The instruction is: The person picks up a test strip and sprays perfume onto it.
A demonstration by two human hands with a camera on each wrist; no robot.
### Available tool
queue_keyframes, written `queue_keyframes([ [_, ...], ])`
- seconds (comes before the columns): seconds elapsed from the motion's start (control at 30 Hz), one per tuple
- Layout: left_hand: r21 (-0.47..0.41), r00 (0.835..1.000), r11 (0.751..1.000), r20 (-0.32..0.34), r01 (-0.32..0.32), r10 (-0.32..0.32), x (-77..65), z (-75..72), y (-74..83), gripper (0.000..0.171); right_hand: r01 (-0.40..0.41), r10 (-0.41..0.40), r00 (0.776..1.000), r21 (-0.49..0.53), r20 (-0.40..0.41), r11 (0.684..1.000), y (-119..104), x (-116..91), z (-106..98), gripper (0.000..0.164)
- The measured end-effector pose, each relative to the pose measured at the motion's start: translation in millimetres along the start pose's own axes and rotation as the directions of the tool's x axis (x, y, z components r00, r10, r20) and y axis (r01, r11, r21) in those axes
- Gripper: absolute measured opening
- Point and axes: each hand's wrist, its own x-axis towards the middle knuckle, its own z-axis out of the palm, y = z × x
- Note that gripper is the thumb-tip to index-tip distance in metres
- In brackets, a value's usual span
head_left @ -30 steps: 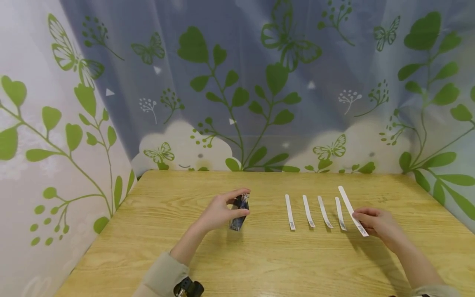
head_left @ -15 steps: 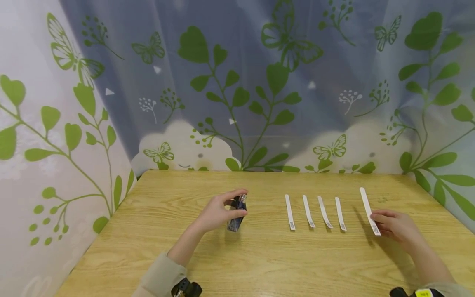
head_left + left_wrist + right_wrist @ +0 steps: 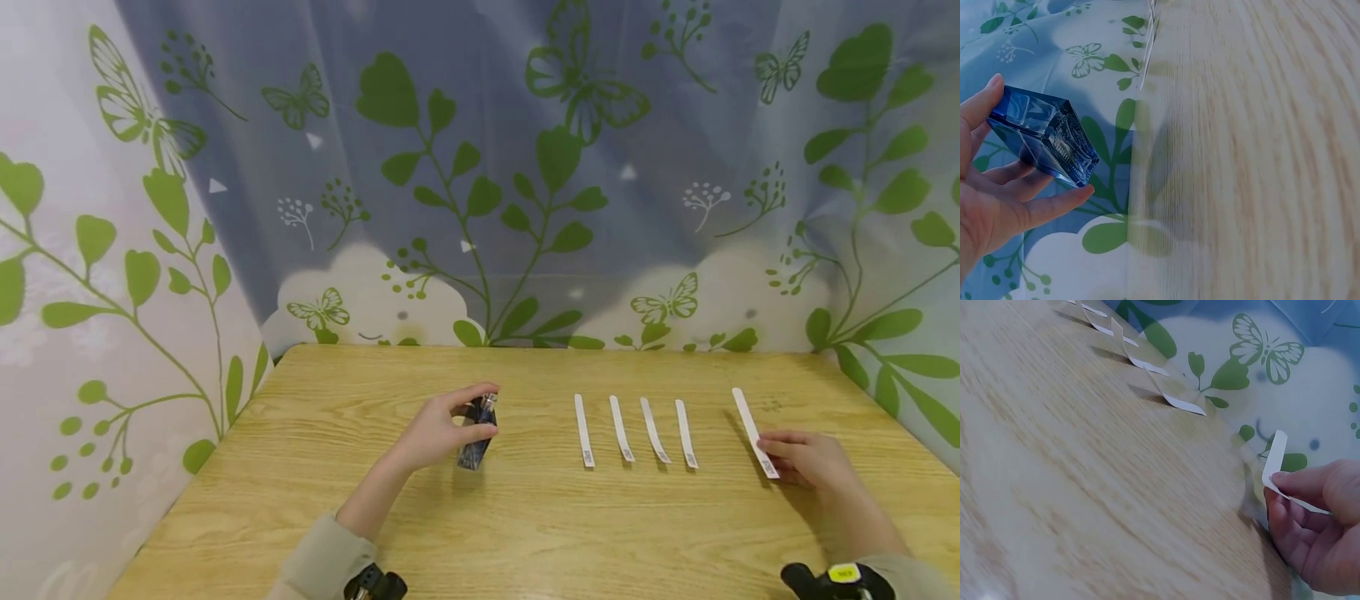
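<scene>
A dark blue glass perfume bottle (image 3: 474, 452) with a silver spray top is held in my left hand (image 3: 438, 432), tilted, between thumb and fingers. The left wrist view shows the faceted blue base of the bottle (image 3: 1044, 134) facing the camera. On the right, my right hand (image 3: 813, 461) pinches a white paper test strip (image 3: 752, 427) near its printed lower end, raised over the table. In the right wrist view that strip (image 3: 1277, 453) is gripped between thumb and fingers. Several similar white strips (image 3: 618, 427) lie in a row between the two hands, slightly curved, with small printed marks at their near ends.
The wooden table (image 3: 525, 533) reaches back to a blue-grey curtain (image 3: 480, 167) with green leaves and butterflies. A patterned panel (image 3: 150, 350) stands along the left edge. A dark camera mount (image 3: 375, 583) is worn on the left wrist.
My right hand has carried its strip rightward, away from the row, and slightly lower. The left hand and bottle have shifted slightly left. The strips on the table stay in place.
</scene>
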Motion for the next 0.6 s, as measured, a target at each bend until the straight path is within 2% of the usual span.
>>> queue_keyframes([
  [0.23, 0.012, 1.000, 1.000, -0.007, 0.002, -0.002, -0.2, -0.9, 0.7, 0.054, 0.014, -0.021, 0.998, -0.111, -0.067, 0.994, 2.6, 4.5, 1.7, 0.026],
  [0.43, 0.006, 1.000, 1.000, -0.001, 0.000, 0.000, -1.0, -1.3, 0.2, 0.055, 0.019, -0.039, 0.995, -0.215, -0.091, 0.976, 2.5, 6.8, 0.0, 0.010],
  [0.6, 0.010, 1.000, 1.000, 0.002, 0.010, -0.010, -0.8, -0.7, -0.7, 0.054, 0.008, -0.039, 0.993, -0.258, -0.115, 0.966, 2.9, 6.5, -0.1, 0.022],
])
